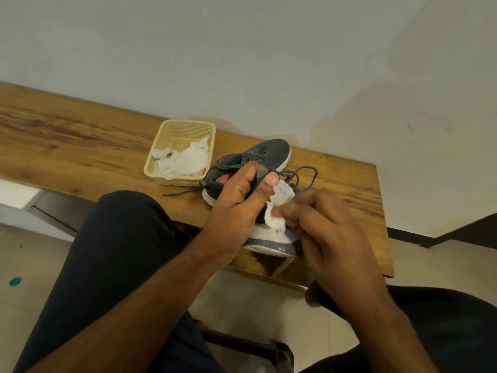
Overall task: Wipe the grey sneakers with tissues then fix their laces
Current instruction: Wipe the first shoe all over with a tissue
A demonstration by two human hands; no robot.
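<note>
One grey sneaker (pixel 269 153) with a white sole lies on the wooden table, its laces loose. A second grey sneaker (pixel 271 238) is tipped on its side at the table's near edge, white and grey sole facing me. My left hand (pixel 236 208) grips it by the collar, thumb on top. My right hand (pixel 328 224) presses a crumpled white tissue (pixel 277 208) against the side of this sneaker. Most of the held sneaker is hidden behind both hands.
A cream plastic basket (pixel 164 145) holding several crumpled white tissues (pixel 185 160) stands left of the sneakers. The wooden table (pixel 67 135) runs along a pale wall and ends at the right. My legs in dark trousers sit below, over a tiled floor.
</note>
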